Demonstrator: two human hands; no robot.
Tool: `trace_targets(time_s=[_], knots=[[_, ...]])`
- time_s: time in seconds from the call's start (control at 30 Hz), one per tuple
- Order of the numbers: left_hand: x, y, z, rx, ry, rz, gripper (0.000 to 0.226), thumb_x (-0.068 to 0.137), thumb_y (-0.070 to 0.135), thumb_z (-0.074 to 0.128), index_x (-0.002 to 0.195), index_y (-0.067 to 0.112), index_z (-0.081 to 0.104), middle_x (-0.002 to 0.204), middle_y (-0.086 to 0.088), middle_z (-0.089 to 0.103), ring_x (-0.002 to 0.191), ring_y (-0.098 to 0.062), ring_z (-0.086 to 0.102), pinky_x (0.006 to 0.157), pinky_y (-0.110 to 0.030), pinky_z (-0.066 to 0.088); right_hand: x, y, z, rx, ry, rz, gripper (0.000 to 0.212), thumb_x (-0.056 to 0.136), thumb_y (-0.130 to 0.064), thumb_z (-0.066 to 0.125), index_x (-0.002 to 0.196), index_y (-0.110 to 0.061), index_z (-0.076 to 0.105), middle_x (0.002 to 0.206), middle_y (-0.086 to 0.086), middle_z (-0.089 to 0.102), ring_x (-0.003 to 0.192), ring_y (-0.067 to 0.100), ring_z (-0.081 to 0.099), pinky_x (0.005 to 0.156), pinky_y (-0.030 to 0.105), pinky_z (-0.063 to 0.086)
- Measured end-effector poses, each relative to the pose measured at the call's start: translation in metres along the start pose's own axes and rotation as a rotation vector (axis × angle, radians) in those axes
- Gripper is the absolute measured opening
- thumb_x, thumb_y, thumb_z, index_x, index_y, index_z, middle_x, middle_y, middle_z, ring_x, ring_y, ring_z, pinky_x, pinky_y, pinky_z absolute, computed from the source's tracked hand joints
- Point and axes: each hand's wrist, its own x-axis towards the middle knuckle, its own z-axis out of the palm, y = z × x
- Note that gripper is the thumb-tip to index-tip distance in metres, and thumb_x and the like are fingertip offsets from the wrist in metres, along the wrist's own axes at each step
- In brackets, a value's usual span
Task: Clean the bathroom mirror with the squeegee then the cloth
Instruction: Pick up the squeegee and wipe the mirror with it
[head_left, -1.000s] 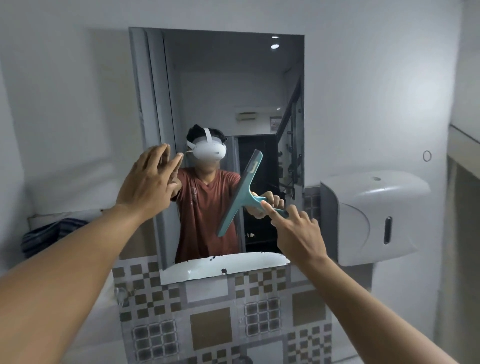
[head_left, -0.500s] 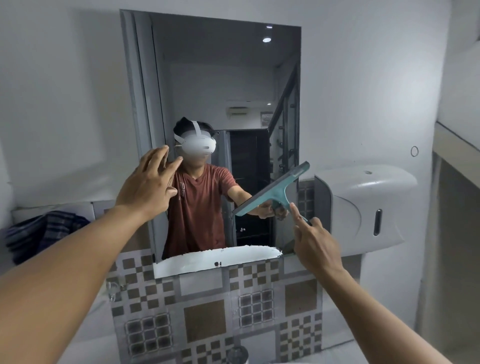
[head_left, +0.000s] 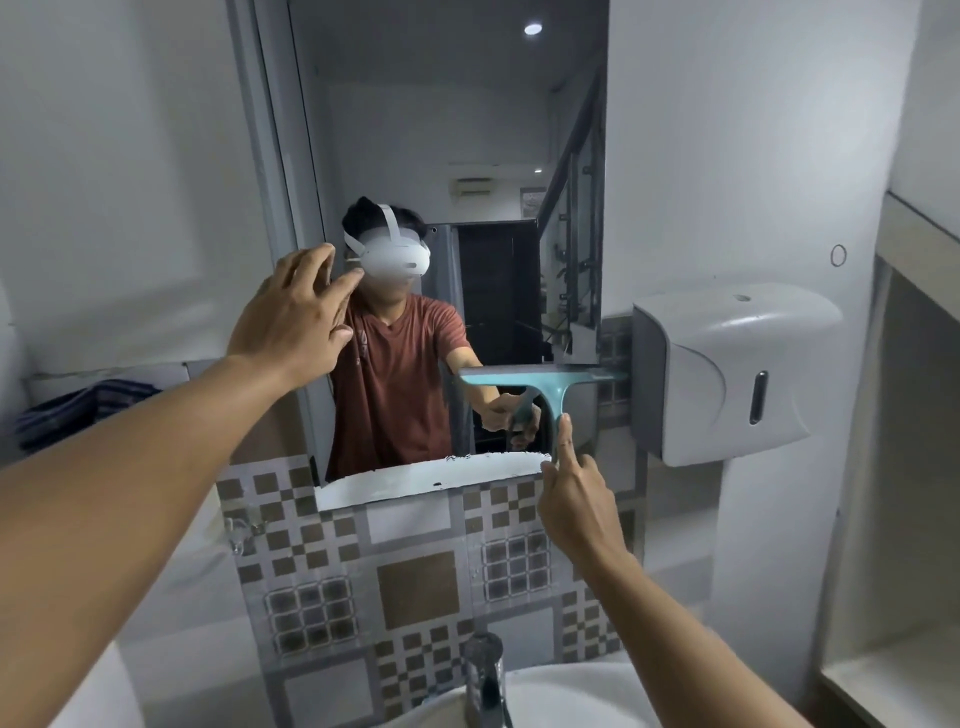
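Observation:
The bathroom mirror (head_left: 467, 130) hangs on the wall ahead, tall and frameless, its bottom edge chipped. My right hand (head_left: 574, 499) grips the handle of a teal squeegee (head_left: 540, 382), index finger stretched along it. The blade lies level against the lower right of the glass, its right end near the dispenser. My left hand (head_left: 296, 319) is raised with fingers spread, flat at the mirror's left edge, holding nothing. A dark striped cloth (head_left: 78, 410) lies on the ledge at far left.
A white wall dispenser (head_left: 727, 374) juts out just right of the mirror. Patterned tiles (head_left: 415, 577) cover the wall below. A chrome tap (head_left: 485, 675) and white basin (head_left: 571, 696) sit at the bottom. A shelf recess (head_left: 904, 467) opens at right.
The squeegee has turned from a steep tilt to level and shifted right and down on the glass. My view has dropped, so the tap and basin now show. My left hand stays at the left edge.

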Motion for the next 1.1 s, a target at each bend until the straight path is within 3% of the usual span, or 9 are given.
trace_targets(time_s=[0.17,0.3,0.43,0.57,0.73,0.87,0.97,1.1], knots=[[0.001,-0.003,-0.001,0.012,-0.009,0.016,0.082,0.074,0.024,0.084,0.146,0.013,0.045,0.152,-0.023,0.031,0.137,-0.044,0.028,0.103,-0.062,0.044,-0.017,0.008,0.023,0.061,-0.056,0.054,0.074,0.106,-0.016,0.035,0.159,-0.037,-0.012,0.11,0.021,0.058,0.067,0.022,0.054,0.067,0.041,0.056],[0.001,-0.005,0.001,0.018,-0.024,0.018,0.084,0.076,0.026,0.082,0.149,0.014,0.042,0.155,-0.022,0.028,0.142,-0.042,0.024,0.105,-0.063,0.042,-0.028,0.0,0.033,0.146,-0.122,0.099,0.075,0.106,-0.019,0.036,0.157,-0.037,-0.016,0.103,0.015,0.056,0.075,0.026,0.054,0.073,0.044,0.05],[0.001,-0.004,-0.002,0.008,-0.027,0.024,0.08,0.078,0.025,0.08,0.148,0.013,0.043,0.155,-0.023,0.029,0.139,-0.043,0.026,0.106,-0.061,0.041,-0.027,-0.004,0.04,0.207,-0.126,0.11,0.082,0.105,-0.022,0.039,0.153,-0.044,-0.023,0.093,0.012,0.058,0.071,0.023,0.053,0.066,0.039,0.046],[0.003,-0.008,-0.005,0.027,-0.017,0.045,0.077,0.079,0.024,0.079,0.147,0.013,0.046,0.152,-0.022,0.032,0.134,-0.044,0.032,0.106,-0.06,0.041,-0.028,-0.011,0.043,0.274,-0.151,0.12,0.085,0.102,-0.011,0.041,0.155,-0.041,-0.019,0.082,0.007,0.056,0.066,0.021,0.05,0.062,0.039,0.048],[0.0,-0.012,0.0,0.014,-0.019,0.027,0.078,0.079,0.022,0.079,0.148,0.013,0.044,0.154,-0.022,0.03,0.139,-0.043,0.027,0.104,-0.062,0.044,-0.036,-0.021,0.049,0.363,-0.167,0.149,0.081,0.105,-0.014,0.039,0.155,-0.042,-0.017,0.094,0.012,0.062,0.073,0.025,0.059,0.071,0.049,0.057],[-0.001,-0.012,0.003,0.008,-0.014,0.007,0.077,0.08,0.023,0.078,0.148,0.015,0.043,0.155,-0.019,0.029,0.14,-0.041,0.025,0.099,-0.063,0.047,-0.05,-0.041,0.06,0.502,-0.191,0.171,0.078,0.108,-0.024,0.04,0.155,-0.04,-0.019,0.108,0.022,0.069,0.08,0.028,0.066,0.072,0.043,0.06],[0.0,-0.014,0.004,0.026,-0.012,0.006,0.077,0.08,0.025,0.079,0.148,0.016,0.044,0.155,-0.018,0.03,0.141,-0.04,0.025,0.098,-0.063,0.048,-0.054,-0.06,0.072,0.578,-0.179,0.216,0.075,0.108,-0.028,0.039,0.157,-0.033,-0.017,0.111,0.021,0.066,0.086,0.031,0.067,0.063,0.03,0.054],[0.001,-0.016,0.004,0.055,-0.018,0.013,0.077,0.08,0.028,0.079,0.148,0.017,0.044,0.154,-0.018,0.032,0.139,-0.04,0.028,0.099,-0.06,0.048,-0.06,-0.086,0.089,0.676,-0.142,0.236,0.074,0.108,-0.031,0.039,0.158,-0.031,-0.015,0.084,0.016,0.063,0.064,0.011,0.053,0.052,0.018,0.045]])
